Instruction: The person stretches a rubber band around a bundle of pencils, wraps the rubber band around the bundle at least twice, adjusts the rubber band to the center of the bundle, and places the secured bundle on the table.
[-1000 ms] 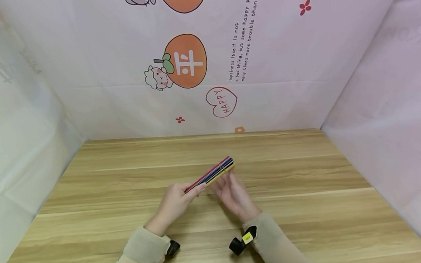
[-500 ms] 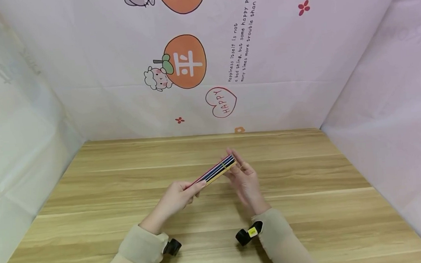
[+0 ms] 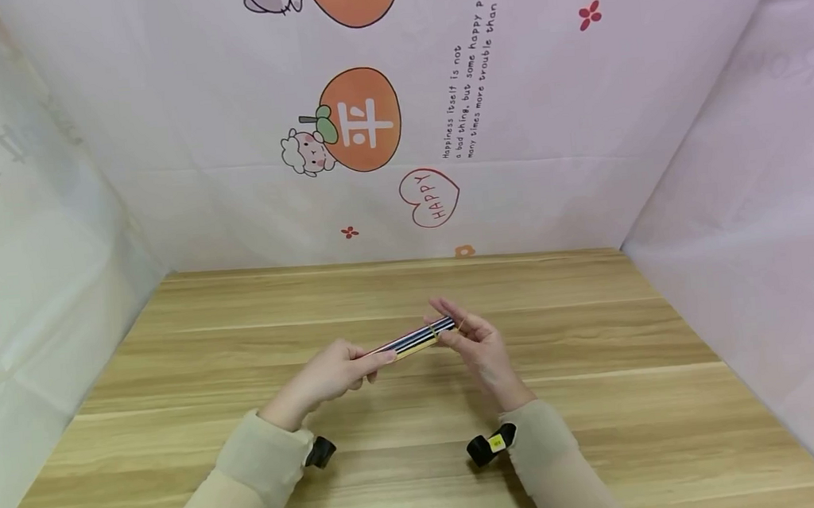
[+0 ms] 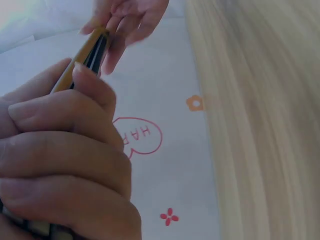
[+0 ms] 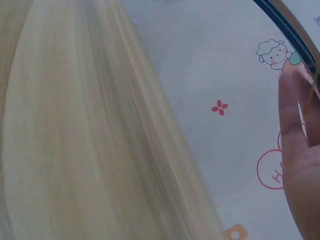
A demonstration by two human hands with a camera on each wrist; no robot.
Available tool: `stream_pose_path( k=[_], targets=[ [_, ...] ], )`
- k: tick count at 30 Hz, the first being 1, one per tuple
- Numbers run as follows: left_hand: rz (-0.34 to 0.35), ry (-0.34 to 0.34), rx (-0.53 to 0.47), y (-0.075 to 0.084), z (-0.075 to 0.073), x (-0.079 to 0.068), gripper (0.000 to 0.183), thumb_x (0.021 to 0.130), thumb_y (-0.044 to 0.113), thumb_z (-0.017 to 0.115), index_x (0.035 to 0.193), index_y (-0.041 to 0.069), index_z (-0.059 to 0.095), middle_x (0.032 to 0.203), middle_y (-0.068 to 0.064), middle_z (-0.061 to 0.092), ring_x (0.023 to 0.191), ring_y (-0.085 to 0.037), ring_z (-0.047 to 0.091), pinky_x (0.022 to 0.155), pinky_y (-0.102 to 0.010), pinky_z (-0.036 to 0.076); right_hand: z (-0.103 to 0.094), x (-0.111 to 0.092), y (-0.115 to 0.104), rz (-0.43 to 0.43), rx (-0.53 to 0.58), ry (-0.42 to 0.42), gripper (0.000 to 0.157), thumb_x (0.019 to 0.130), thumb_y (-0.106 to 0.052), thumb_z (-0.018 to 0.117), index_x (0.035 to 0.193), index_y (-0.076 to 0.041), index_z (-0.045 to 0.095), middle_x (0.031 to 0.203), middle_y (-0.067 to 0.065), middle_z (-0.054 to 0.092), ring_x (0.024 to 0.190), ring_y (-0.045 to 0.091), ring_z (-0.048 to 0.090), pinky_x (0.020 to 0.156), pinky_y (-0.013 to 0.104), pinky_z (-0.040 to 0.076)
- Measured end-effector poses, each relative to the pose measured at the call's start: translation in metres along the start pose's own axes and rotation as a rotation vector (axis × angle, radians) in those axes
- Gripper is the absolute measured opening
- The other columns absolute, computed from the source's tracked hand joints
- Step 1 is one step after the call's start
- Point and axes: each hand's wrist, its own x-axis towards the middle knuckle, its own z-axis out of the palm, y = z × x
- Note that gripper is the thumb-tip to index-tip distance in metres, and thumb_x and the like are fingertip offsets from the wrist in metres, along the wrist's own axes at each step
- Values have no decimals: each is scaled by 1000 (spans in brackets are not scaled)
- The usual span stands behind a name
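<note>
A bundle of long thin pencils (image 3: pixel 412 340), striped dark blue and white with yellow along one side, is held aslant above the table. My left hand (image 3: pixel 332 370) grips its near end, thumb along the top and fingers curled beneath, as the left wrist view also shows. A thin yellowish rubber band (image 3: pixel 433 331) circles the bundle near its far end. There my right hand (image 3: pixel 481 350) pinches a strand of the band between thumb and fingers, with other fingers extended behind the tips. In the right wrist view, the bundle (image 5: pixel 292 32) shows only at the upper corner.
The wood-grain table (image 3: pixel 591 399) extends around both hands. A white printed cloth (image 3: pixel 531 188) rises behind the table's back edge, and plain-looking white sheets flank it. Black wrist cameras (image 3: pixel 320 452) hang under both sleeves.
The right hand has gone from beneath the bundle's far end to its tip and taken up a strand of the band. The far end has dipped slightly; the left hand keeps its grip.
</note>
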Motion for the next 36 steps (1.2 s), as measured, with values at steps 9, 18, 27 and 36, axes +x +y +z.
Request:
stream_pose_path(
  k=[9,18,27,36],
  targets=[
    [17,-30,180,7,-9,-4,44,84,51,61,61,13,62,49,6,39,44,-9,28,42,-23,21,-4,-1,-8,174,-218,-82,45,84,3,63,127,5,51,123,9,60,89,15,64,71,30,54],
    [57,-15,316,12,-12,-4,46,82,53,62,57,15,60,47,7,36,42,-8,25,40,-22,20,-4,-1,-21,269,-334,-74,36,81,-3,69,114,9,59,110,16,66,79,19,63,69,33,54],
    [55,-23,309,10,-8,2,44,82,54,62,59,16,63,48,7,36,43,-8,26,40,-22,21,-5,0,-26,293,-353,-71,27,81,-4,70,100,13,60,101,8,69,77,15,60,71,31,52],
    [102,-60,162,10,-7,6,48,82,55,61,59,13,61,45,7,33,40,-8,24,39,-22,20,-1,0,-31,197,-205,13,15,80,3,66,91,-6,71,103,6,63,94,15,55,75,24,50]
  ],
)
